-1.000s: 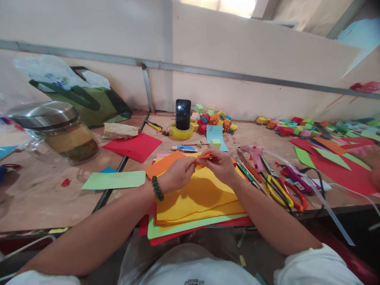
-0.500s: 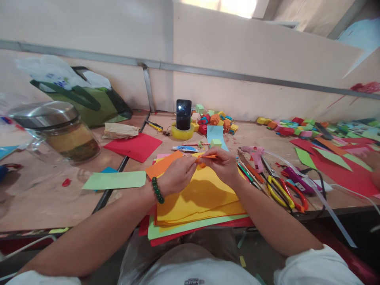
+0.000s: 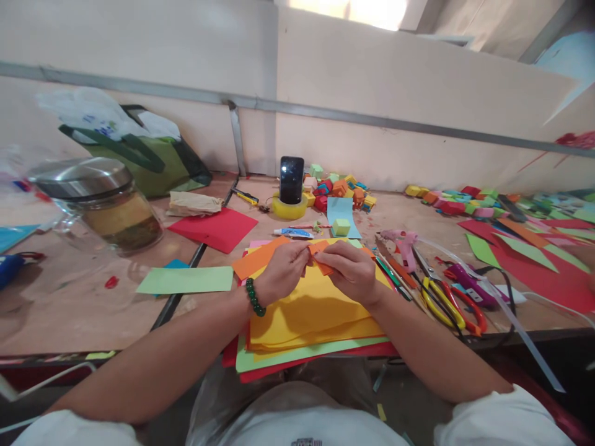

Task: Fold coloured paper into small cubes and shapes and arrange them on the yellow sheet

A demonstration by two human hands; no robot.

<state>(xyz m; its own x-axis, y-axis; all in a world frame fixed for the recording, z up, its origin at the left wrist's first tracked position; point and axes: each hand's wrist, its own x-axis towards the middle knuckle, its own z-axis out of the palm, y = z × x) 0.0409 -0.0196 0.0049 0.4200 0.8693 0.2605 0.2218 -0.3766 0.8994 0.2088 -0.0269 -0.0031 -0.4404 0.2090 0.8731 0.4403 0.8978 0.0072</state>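
- Left hand (image 3: 289, 269) and right hand (image 3: 353, 269) pinch a small orange paper (image 3: 324, 263), hiding some of it
- Shirt print (image 3: 307, 442) is cut off
- Tube (image 3: 294, 233) marks too tiny to read

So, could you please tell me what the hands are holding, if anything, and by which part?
A small orange paper piece: the left hand grips its left end, the right hand its right side; the exact contact is partly hidden.
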